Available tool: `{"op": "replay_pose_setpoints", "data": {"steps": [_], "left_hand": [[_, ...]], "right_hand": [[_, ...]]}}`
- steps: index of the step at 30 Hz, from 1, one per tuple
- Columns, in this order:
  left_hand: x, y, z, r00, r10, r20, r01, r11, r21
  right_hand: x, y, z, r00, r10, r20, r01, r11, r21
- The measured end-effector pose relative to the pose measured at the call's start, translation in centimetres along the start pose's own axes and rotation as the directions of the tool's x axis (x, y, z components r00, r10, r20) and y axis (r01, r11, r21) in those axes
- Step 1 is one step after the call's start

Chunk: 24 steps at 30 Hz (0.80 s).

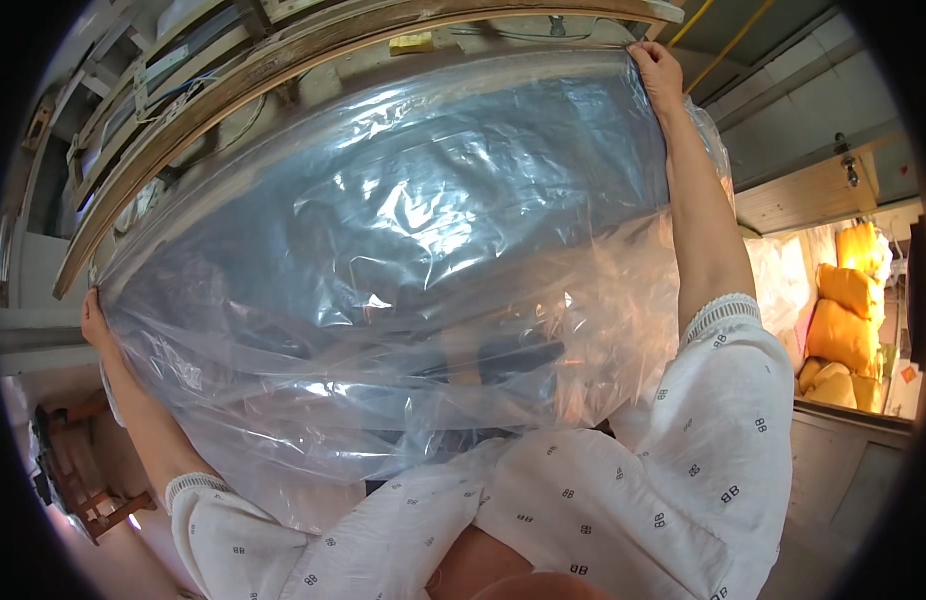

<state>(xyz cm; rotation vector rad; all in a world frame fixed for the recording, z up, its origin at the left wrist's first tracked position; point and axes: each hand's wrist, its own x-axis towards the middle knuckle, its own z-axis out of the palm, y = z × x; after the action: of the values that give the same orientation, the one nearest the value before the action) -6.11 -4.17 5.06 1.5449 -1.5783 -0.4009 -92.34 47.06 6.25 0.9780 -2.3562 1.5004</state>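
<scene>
Holds clear film spread across the centre. At nine o'clock, pinches its edge in the left hand, with fingers closed; at one, grips the edge in the right hand, with fingers also closed. Has a wooden rail curving beyond from nine to one, yellow bundles at three, a white top at six.

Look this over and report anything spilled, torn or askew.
Nothing clearly stands out. The clear plastic sheet is creased and bunches toward the person's body, with its upper edge spread between the left hand and right hand. I see no obvious tear or spill.
</scene>
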Motion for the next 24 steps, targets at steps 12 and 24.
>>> {"op": "replay_pose_setpoints", "data": {"steps": [12, 24], "left_hand": [[5.8, -8.3, -2.7, 0.980, 0.188, 0.068, -0.186, 0.982, -0.037], [6.0, -7.8, -3.4, 0.971, -0.231, 0.066, 0.237, 0.872, -0.428]], "right_hand": [[0.3, 0.2, 0.9, 0.955, -0.157, -0.253, 0.112, 0.977, -0.183], [0.9, 0.9, 0.6, 0.928, -0.038, -0.372, 0.069, 0.995, 0.072]]}}
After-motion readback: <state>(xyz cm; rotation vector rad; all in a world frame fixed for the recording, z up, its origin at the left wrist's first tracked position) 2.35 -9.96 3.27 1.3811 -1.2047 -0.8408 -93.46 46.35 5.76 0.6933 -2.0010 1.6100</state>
